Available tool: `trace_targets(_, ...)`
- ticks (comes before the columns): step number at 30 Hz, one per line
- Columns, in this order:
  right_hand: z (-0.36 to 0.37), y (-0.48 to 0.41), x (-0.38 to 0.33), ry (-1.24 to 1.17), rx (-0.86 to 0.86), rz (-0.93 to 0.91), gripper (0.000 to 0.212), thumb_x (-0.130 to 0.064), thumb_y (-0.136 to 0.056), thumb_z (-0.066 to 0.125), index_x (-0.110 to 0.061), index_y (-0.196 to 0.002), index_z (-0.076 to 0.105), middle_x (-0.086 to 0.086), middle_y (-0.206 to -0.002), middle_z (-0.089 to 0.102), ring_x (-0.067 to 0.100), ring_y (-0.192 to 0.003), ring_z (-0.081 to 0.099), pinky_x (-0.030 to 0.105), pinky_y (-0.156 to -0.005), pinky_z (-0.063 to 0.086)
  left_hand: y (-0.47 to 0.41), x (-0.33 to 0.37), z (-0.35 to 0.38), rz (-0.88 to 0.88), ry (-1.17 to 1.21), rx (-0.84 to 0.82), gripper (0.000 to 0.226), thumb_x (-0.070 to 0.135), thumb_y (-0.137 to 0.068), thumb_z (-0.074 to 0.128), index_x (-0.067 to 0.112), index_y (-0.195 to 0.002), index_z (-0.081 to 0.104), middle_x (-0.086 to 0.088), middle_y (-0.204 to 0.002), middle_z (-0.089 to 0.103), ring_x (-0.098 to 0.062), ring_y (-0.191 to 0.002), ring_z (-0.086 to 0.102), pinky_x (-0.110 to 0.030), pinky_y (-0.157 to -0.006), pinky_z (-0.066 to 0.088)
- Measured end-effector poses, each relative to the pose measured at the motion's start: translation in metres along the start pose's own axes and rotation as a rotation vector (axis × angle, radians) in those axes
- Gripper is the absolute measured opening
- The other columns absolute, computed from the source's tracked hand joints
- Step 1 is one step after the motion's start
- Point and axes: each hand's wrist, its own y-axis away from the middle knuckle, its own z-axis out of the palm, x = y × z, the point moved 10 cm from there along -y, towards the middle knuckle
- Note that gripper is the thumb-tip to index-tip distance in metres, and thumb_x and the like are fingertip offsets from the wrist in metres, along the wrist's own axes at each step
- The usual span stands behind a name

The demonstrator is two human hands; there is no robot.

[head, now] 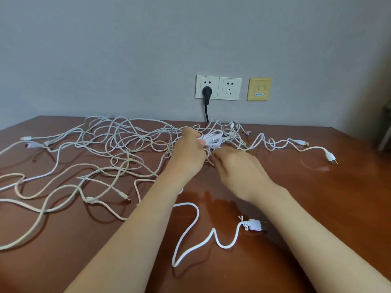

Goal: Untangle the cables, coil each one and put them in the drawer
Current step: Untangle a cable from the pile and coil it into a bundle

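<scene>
Cables (127,140) white and tangled, left hand (188,152) gripping them, right hand (237,166) pinching one

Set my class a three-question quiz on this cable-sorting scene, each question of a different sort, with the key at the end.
1. True or false: the black plug sits in the right-hand wall socket.
2. The left hand grips: A) a bundle of white cables; B) a black cable; C) nothing.
3. Short answer: is a drawer in view?
Key: 1 false, it sits in the left socket; 2 A; 3 no.
</scene>
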Motion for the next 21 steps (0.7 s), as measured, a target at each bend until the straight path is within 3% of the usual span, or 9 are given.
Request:
trace_targets(2, 0.001, 0.000, -0.011, 0.160, -0.016, -0.102, 0.019, -0.020, -0.098, 0.038, -0.015, -0.110, 0.052, 0.006, -0.112, 0.053, 0.033, -0.101, 0.054, 0.034, -0.071, 0.038, 0.000, 0.000, 0.001, 0.006, -0.026, 0.006, 0.027, 0.009, -0.097, 0.042, -0.001, -0.121, 0.042, -0.017, -0.126, 0.054, -0.031, -0.117, 0.048, -0.019, -0.065, 0.024)
trace_targets(4, -0.001, 0.000, -0.024, 0.275, 0.002, -0.228, 0.026, -0.014, -0.090, 0.053, -0.014, -0.117, 0.055, 0.006, -0.108, 0.054, 0.031, -0.093, 0.058, 0.030, -0.055, 0.033, 0.002, -0.001, 0.007, 0.005, -0.048, -0.022, 0.023, 0.013, -0.096, 0.043, 0.001, -0.116, 0.047, -0.017, -0.117, 0.059, -0.032, -0.112, 0.053, -0.024, -0.071, 0.031)
trace_targets(6, -0.004, 0.000, -0.026, 0.355, 0.032, -0.285, 0.032, -0.004, -0.061, 0.078, -0.009, -0.089, 0.065, 0.007, -0.082, 0.057, 0.029, -0.063, 0.059, 0.021, -0.040, 0.011, 0.004, -0.002, 0.014, 0.004, -0.054, -0.058, 0.017, 0.013, -0.094, 0.046, 0.005, -0.107, 0.051, -0.018, -0.107, 0.063, -0.034, -0.104, 0.057, -0.027, -0.069, 0.034)
trace_targets(8, -0.014, -0.001, -0.020, 0.323, 0.093, -0.262, 0.037, 0.001, -0.041, 0.084, -0.009, -0.073, 0.067, 0.006, -0.068, 0.054, 0.026, -0.050, 0.054, 0.015, -0.040, 0.007, 0.006, -0.001, 0.020, 0.007, -0.038, -0.096, 0.006, 0.009, -0.090, 0.048, 0.011, -0.096, 0.049, -0.018, -0.102, 0.063, -0.035, -0.094, 0.059, -0.028, -0.068, 0.036)
trace_targets(10, -0.021, 0.000, -0.013, 0.272, 0.145, -0.239, 0.027, -0.001, -0.051, 0.081, -0.010, -0.072, 0.067, 0.006, -0.074, 0.059, 0.026, -0.056, 0.058, 0.017, -0.038, 0.024, 0.006, 0.001, 0.025, 0.016, 0.020, -0.121, 0.010, 0.009, -0.090, 0.050, 0.016, -0.084, 0.046, -0.014, -0.100, 0.063, -0.034, -0.087, 0.060, -0.030, -0.067, 0.037)
trace_targets(12, -0.030, 0.003, -0.005, 0.154, 0.172, -0.198, 0.005, -0.014, -0.074, 0.064, -0.010, -0.073, 0.066, 0.004, -0.081, 0.065, 0.028, -0.064, 0.063, 0.023, -0.043, 0.037, 0.005, 0.002, 0.027, 0.023, 0.093, -0.145, 0.022, 0.010, -0.091, 0.052, 0.023, -0.074, 0.046, -0.011, -0.093, 0.062, -0.034, -0.088, 0.062, -0.032, -0.065, 0.037)
trace_targets(15, -0.031, 0.001, 0.013, 0.005, 0.118, -0.039, 0.048, -0.044, -0.080, 0.031, -0.014, -0.083, 0.069, 0.003, -0.086, 0.069, 0.030, -0.080, 0.063, 0.033, -0.059, 0.046, 0.006, 0.007, 0.029, 0.079, 0.049, -0.193, 0.020, 0.007, -0.089, 0.050, 0.022, -0.076, 0.047, -0.008, -0.086, 0.058, -0.028, -0.080, 0.055, -0.027, -0.056, 0.034)
trace_targets(18, -0.032, 0.001, 0.018, -0.005, 0.108, 0.006, 0.028, -0.035, -0.086, 0.050, -0.018, -0.088, 0.071, 0.006, -0.084, 0.069, 0.031, -0.082, 0.059, 0.033, -0.066, 0.042, 0.010, 0.013, 0.031, 0.144, -0.040, -0.232, 0.014, 0.007, -0.090, 0.048, 0.019, -0.082, 0.047, -0.002, -0.089, 0.056, -0.018, -0.077, 0.046, -0.017, -0.053, 0.030)
trace_targets(21, -0.028, 0.000, 0.027, -0.101, 0.075, 0.056, 0.012, -0.020, -0.084, 0.060, -0.018, -0.082, 0.072, -0.002, -0.057, 0.055, 0.023, -0.063, 0.047, 0.029, -0.061, 0.035, 0.010, 0.011, 0.035, 0.150, -0.048, -0.279, 0.026, 0.008, -0.091, 0.049, 0.025, -0.072, 0.042, 0.000, -0.088, 0.059, -0.017, -0.078, 0.049, -0.017, -0.057, 0.035)
